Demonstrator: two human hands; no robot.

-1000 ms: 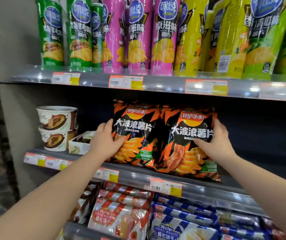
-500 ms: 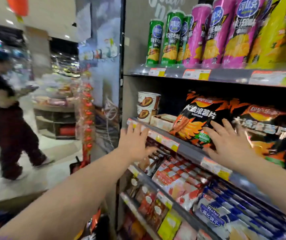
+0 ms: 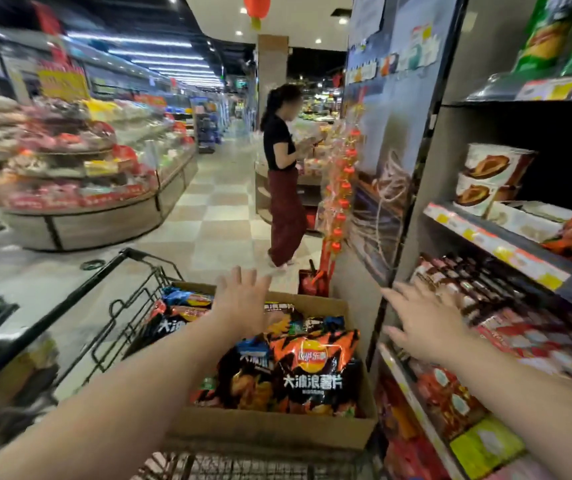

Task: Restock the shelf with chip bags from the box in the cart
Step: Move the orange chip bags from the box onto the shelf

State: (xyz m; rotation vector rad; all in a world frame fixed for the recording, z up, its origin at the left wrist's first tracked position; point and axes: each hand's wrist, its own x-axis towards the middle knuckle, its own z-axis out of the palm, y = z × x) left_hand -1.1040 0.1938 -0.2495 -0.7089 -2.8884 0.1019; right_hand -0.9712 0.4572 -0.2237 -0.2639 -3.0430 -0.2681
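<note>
Chip bags (image 3: pixel 312 372) fill the cardboard box (image 3: pixel 270 431) in the cart (image 3: pixel 111 306), piled loose; light, puffy and slick, I judge, and easily crushed, so best pinched by a top seam; my left hand (image 3: pixel 243 303) hovers spread and empty above the box; my right hand (image 3: pixel 423 327), equally splayed, is right of it.

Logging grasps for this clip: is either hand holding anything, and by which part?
Nothing is held. The left hand is spread open above the chip bags in the box; the right hand is spread open in front of the shelves.
</note>
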